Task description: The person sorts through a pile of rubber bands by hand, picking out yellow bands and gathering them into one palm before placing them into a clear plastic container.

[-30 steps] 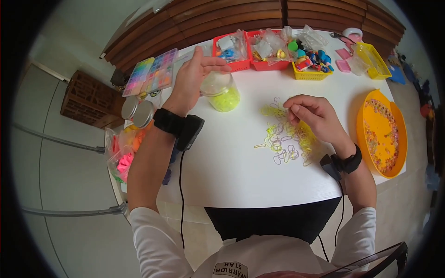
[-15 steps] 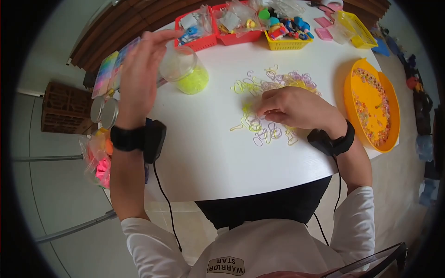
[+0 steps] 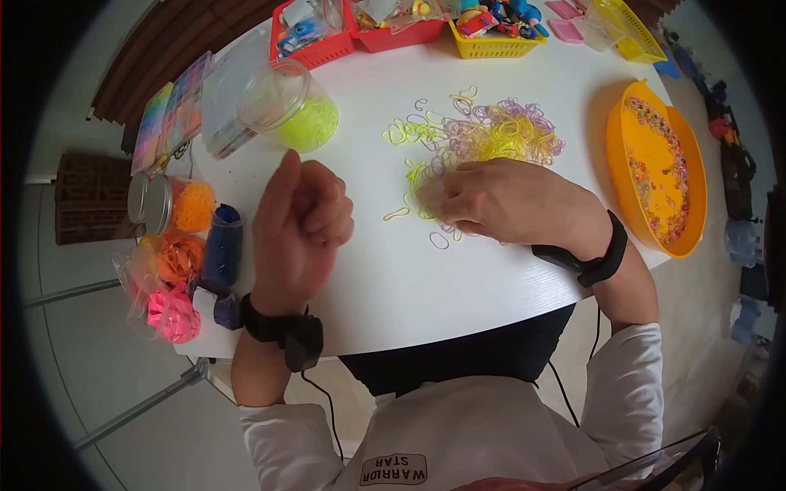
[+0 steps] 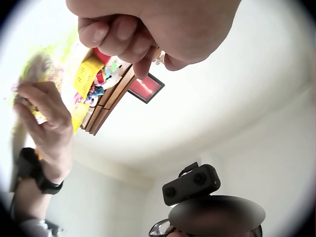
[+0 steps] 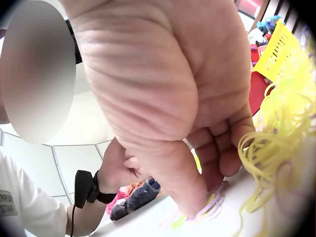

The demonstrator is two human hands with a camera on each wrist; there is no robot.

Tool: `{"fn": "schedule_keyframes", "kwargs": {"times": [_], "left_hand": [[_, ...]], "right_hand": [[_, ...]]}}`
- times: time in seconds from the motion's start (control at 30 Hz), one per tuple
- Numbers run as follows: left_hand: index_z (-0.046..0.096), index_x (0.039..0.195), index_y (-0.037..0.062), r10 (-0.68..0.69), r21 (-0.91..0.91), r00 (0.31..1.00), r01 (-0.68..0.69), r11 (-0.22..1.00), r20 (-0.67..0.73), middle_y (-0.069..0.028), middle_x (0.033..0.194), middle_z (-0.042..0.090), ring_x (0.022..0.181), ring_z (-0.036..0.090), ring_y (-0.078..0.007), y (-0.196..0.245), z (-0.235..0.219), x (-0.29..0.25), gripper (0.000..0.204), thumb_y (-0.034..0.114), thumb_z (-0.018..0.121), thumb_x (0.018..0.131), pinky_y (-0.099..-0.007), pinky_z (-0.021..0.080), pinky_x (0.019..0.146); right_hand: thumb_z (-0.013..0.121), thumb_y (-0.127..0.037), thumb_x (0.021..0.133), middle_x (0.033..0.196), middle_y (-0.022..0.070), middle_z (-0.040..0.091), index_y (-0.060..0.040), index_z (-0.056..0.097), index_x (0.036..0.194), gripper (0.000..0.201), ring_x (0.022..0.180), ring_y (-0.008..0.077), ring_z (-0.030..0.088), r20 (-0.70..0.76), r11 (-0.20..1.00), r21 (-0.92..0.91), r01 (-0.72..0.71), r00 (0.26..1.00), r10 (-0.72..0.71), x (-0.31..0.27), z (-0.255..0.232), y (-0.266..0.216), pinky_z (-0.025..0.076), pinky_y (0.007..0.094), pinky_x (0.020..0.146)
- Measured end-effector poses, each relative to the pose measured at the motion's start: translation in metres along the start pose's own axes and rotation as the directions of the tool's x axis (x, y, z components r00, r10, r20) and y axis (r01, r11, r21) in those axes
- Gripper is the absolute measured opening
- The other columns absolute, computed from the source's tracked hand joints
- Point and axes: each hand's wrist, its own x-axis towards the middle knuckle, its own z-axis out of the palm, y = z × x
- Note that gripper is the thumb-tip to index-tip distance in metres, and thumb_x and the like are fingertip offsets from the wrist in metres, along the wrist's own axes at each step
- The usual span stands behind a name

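Observation:
A loose heap of yellow and lilac rubber bands point(image 3: 512, 131) lies on the white table. At its near edge, my right hand point(image 3: 520, 200) reaches down with bent fingers. In the right wrist view, its thumb and fingertips pinch a few lilac and yellow-green rubber bands point(image 5: 212, 205) close to the tabletop. My left hand point(image 3: 299, 229) is raised over the table to the left of the heap, fingers curled toward the palm and thumb pointing up; nothing shows in it. Beyond it stands a clear jar point(image 3: 309, 123) partly filled with neon-yellow rubber bands.
A yellow basin of beads point(image 3: 614, 155) sits at the right edge. Red baskets point(image 3: 319, 53) and a yellow basket point(image 3: 495, 47) line the back. At left are bead cases point(image 3: 184, 94), lidded jars point(image 3: 157, 203) and bagged orange and pink bundles point(image 3: 173, 315).
My left hand has come back from beside the jar toward me, its fingers going from extended to curled. My right hand has lowered to the near edge of the heap. The head view has shifted.

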Motion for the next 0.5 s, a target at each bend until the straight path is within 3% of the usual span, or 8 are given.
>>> {"fn": "schedule_keyframes", "kwargs": {"times": [0.1,0.23,0.33,0.5], "left_hand": [[0.054,0.079,0.0078,-0.035,-0.055,0.999,0.034,0.998,-0.031,0.0044,0.057,0.031,0.05,0.026,-0.0073,-0.014,-0.008,0.002,0.048,0.042,0.033,0.104,-0.0245,0.024,0.05],[0.054,0.083,0.0057,-0.024,-0.112,0.995,0.034,0.993,0.093,0.0033,0.061,0.032,0.052,0.029,-0.0083,-0.015,-0.016,0.001,0.05,0.042,0.027,0.105,-0.025,0.031,0.054],[0.053,0.083,0.0058,-0.033,-0.116,0.994,0.045,0.992,0.105,0.0026,0.062,0.034,0.054,0.03,-0.0089,-0.019,-0.019,-0.002,0.051,0.043,0.026,0.105,-0.0253,0.032,0.055],[0.052,0.079,0.0065,-0.074,-0.125,0.997,0.077,0.989,0.032,0.0025,0.06,0.035,0.053,0.03,-0.009,-0.02,-0.017,-0.002,0.053,0.047,0.028,0.103,-0.0256,0.029,0.053]], "right_hand": [[0.061,-0.005,0.078,0.08,0.0158,0.058,0.0005,0.057,0.076,0.007,0.083,0.0348,0.06,0.034,1.0,0.014,-0.022,0.999,0.022,0.0,0.003,0.005,0.048,0.043,0.072],[0.066,-0.008,0.082,0.087,0.0083,0.059,-0.0035,0.062,0.084,0.006,0.084,0.0292,0.061,0.122,0.992,0.088,-0.087,0.99,0.076,0.006,-0.017,-0.001,0.048,0.0392,0.073],[0.065,-0.006,0.082,0.085,0.0077,0.059,-0.0047,0.061,0.083,0.004,0.081,0.0291,0.061,0.025,0.973,0.182,-0.141,0.99,0.139,0.003,-0.025,0.0,0.048,0.0395,0.071],[0.066,-0.008,0.083,0.085,0.0081,0.063,-0.0043,0.063,0.085,0.005,0.078,0.0294,0.062,-0.099,0.973,-0.022,-0.231,0.969,0.228,-0.005,-0.038,0.016,0.049,0.0383,0.069]]}}
